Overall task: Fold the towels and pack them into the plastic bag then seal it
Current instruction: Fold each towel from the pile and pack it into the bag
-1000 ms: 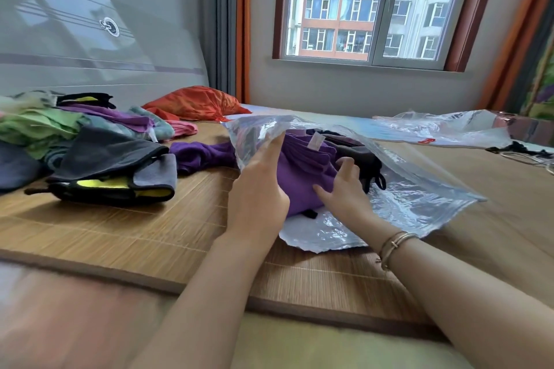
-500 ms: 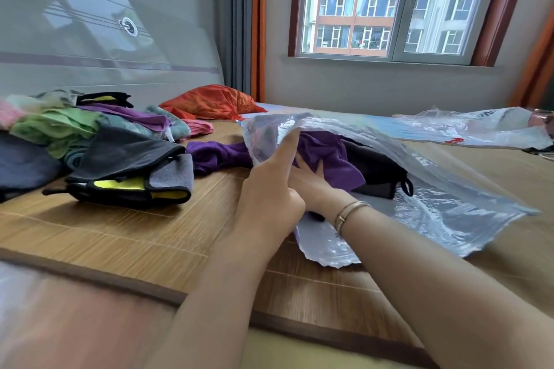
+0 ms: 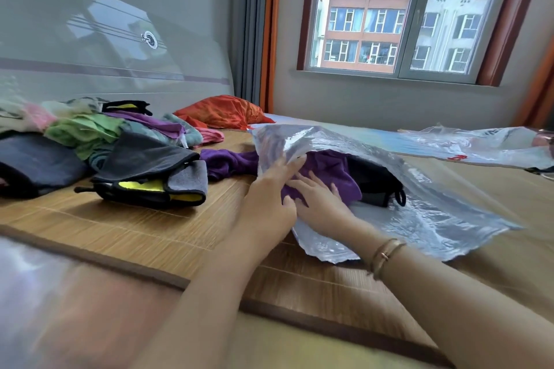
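Head view gives me both hands at the mouth of the plastic bag (image 3: 419, 213), which lies on the bamboo mat (image 3: 150, 234) with its opening turned toward the person. I see the left hand (image 3: 266, 204) at the bag's left edge, fingers stretched up against the raised upper sheet and thumb below; whether it pinches the film I cannot tell. My read of the right hand (image 3: 320, 204) is flat and spread, fingers straight, pressing on the purple towel (image 3: 329, 171) that sits inside the opening. Behind that towel, deeper in the bag, is a black towel (image 3: 374, 180) with a small loop showing. Another purple towel (image 3: 227, 162) lies outside, just left of the bag and touching it. Further left I see a grey and yellow towel (image 3: 156, 180) folded on the mat, and behind it a loose pile of towels (image 3: 90, 129) in green, pink and grey. A second plastic bag (image 3: 479, 144) lies flat near the far right edge
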